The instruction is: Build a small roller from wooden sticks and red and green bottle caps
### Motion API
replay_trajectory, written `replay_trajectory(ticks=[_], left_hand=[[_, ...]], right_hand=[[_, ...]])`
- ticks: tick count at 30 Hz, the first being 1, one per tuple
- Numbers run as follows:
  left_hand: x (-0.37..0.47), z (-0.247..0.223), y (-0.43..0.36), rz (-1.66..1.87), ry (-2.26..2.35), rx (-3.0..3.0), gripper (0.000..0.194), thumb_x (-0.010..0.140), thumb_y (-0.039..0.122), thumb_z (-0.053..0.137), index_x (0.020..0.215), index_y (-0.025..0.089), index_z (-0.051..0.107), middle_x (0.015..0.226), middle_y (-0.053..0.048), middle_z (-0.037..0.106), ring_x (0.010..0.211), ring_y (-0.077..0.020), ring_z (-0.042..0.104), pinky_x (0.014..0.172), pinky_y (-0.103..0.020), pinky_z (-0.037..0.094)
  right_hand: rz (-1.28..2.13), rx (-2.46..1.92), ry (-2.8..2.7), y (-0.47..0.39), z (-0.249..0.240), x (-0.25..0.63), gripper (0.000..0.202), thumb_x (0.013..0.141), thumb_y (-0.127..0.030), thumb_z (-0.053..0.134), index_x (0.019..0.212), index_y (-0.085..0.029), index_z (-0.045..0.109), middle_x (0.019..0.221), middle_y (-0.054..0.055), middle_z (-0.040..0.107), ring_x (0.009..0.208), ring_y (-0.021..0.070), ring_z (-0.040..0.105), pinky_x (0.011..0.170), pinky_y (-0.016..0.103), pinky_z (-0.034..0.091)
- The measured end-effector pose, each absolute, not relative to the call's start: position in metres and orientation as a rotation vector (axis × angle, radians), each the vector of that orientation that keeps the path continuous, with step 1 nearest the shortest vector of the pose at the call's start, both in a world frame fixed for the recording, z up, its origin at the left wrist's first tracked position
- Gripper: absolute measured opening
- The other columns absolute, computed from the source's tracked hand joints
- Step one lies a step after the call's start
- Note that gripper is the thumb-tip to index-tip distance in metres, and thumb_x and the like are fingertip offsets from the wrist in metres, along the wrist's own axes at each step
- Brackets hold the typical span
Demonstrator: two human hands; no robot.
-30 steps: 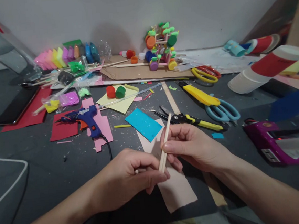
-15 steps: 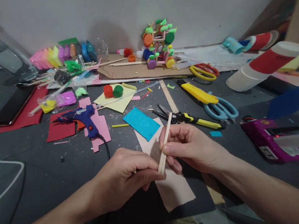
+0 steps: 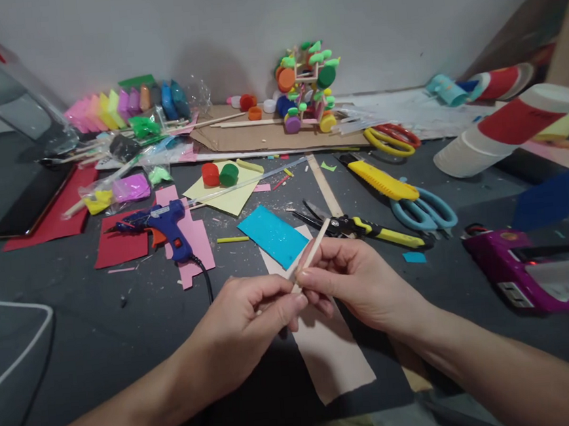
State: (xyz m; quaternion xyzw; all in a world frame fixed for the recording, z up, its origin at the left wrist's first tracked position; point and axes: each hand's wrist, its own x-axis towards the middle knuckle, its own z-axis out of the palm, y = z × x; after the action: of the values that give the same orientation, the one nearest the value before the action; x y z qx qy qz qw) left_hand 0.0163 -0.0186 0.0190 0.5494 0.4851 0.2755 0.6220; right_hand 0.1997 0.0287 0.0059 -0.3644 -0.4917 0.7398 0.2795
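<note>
Pale wooden sticks (image 3: 319,243) are pinched between my two hands above the paper; the longer one slants up to the right, and a shorter end shows beside it. My left hand (image 3: 260,310) is closed round their lower ends, thumb and forefinger pressed together. My right hand (image 3: 349,280) grips the sticks higher up between thumb and fingers. The fingers partly hide them, so how they touch each other is unclear. Under the hands lies a pale pink paper strip (image 3: 343,359), with a glittery blue sheet (image 3: 272,235) just beyond it.
A blue glue gun (image 3: 170,225) lies left on pink paper. Pliers (image 3: 347,226), a yellow utility knife (image 3: 380,179) and blue-handled scissors (image 3: 425,212) lie to the right. Behind stands a colourful wheeled model (image 3: 307,90); stacked paper cups (image 3: 504,130) and a purple power device (image 3: 520,273) are far right.
The sticks have shifted slightly up and left and tilt more to the right. My left fingers have moved higher, nearer my right fingertips. The view has shifted a little.
</note>
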Motion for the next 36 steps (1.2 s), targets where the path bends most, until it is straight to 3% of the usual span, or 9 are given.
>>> replay_trajectory(ticks=[4,8,10,13,15,19,25,30,36], left_hand=[[0.018,0.013,-0.020,0.650,1.156,1.229,0.039,0.096,0.029,0.053,0.060,0.017,0.063,0.072,-0.001,0.070,0.074,-0.0124,0.060,0.070,-0.021,0.041],[0.016,0.013,-0.019,0.669,1.177,1.166,0.039,0.093,0.032,0.055,0.059,0.015,0.063,0.059,0.001,0.060,0.052,-0.0085,0.042,0.052,-0.023,0.030],[0.015,0.015,-0.018,0.698,1.185,1.114,0.036,0.092,0.036,0.057,0.066,0.014,0.068,0.057,0.001,0.058,0.048,-0.0074,0.035,0.048,-0.023,0.023],[0.013,0.019,-0.018,0.740,1.132,0.987,0.031,0.091,0.038,0.060,0.077,0.013,0.072,0.056,0.002,0.058,0.045,-0.0063,0.030,0.045,-0.023,0.019],[0.011,0.021,-0.018,0.765,1.056,0.897,0.029,0.090,0.037,0.063,0.078,0.013,0.072,0.055,0.002,0.058,0.044,-0.0053,0.028,0.044,-0.022,0.018],[0.006,0.022,-0.018,0.791,0.891,0.771,0.027,0.090,0.037,0.067,0.079,0.013,0.073,0.055,0.002,0.059,0.042,-0.0033,0.026,0.043,-0.022,0.014],[0.002,0.022,-0.014,0.789,0.765,0.687,0.030,0.090,0.040,0.069,0.078,0.014,0.074,0.053,0.003,0.057,0.041,-0.0016,0.022,0.041,-0.021,0.010],[-0.001,0.022,-0.012,0.783,0.745,0.657,0.031,0.088,0.043,0.071,0.078,0.014,0.075,0.050,0.003,0.055,0.041,-0.0027,0.024,0.041,-0.021,0.011],[-0.004,0.023,-0.013,0.737,0.726,0.650,0.031,0.086,0.045,0.073,0.077,0.016,0.077,0.049,0.002,0.055,0.042,-0.0039,0.032,0.041,-0.020,0.014]], right_hand=[[1.883,-1.062,-1.451,0.027,0.008,0.195,0.034,0.081,-0.046,0.078,0.075,-0.016,0.064,0.058,-0.001,0.063,0.049,0.0094,0.056,0.047,0.021,0.045],[1.697,-1.100,-1.622,0.034,0.020,0.205,0.029,0.083,-0.046,0.075,0.083,-0.018,0.067,0.073,0.003,0.068,0.064,0.0152,0.062,0.060,0.027,0.050],[1.397,-1.195,-1.768,0.041,0.025,0.221,0.027,0.085,-0.044,0.074,0.098,-0.020,0.068,0.090,0.006,0.070,0.081,0.0209,0.065,0.075,0.034,0.051],[0.366,-1.446,-2.336,0.049,0.024,0.252,0.052,0.089,-0.054,0.063,0.124,-0.016,0.061,0.123,0.019,0.065,0.115,0.0395,0.059,0.097,0.053,0.046],[0.023,-1.523,-2.578,0.053,0.018,0.271,0.067,0.087,-0.062,0.060,0.128,-0.009,0.058,0.123,0.026,0.063,0.115,0.0460,0.058,0.094,0.059,0.047],[0.011,-1.529,-2.743,0.058,0.006,0.286,0.051,0.083,-0.049,0.066,0.117,-0.012,0.063,0.107,0.019,0.069,0.098,0.0387,0.065,0.082,0.051,0.054],[-0.001,-1.455,-2.715,0.059,0.010,0.283,0.054,0.081,-0.033,0.057,0.126,-0.005,0.058,0.114,0.023,0.066,0.107,0.0413,0.063,0.092,0.055,0.052],[0.279,-1.242,-2.567,0.049,0.025,0.290,0.058,0.083,-0.023,0.055,0.140,-0.024,0.048,0.134,0.012,0.065,0.116,0.0346,0.066,0.094,0.045,0.057],[0.478,-0.984,-2.664,0.044,0.036,0.284,0.059,0.083,-0.029,0.064,0.141,-0.033,0.048,0.129,0.007,0.070,0.106,0.0331,0.073,0.088,0.041,0.063]])
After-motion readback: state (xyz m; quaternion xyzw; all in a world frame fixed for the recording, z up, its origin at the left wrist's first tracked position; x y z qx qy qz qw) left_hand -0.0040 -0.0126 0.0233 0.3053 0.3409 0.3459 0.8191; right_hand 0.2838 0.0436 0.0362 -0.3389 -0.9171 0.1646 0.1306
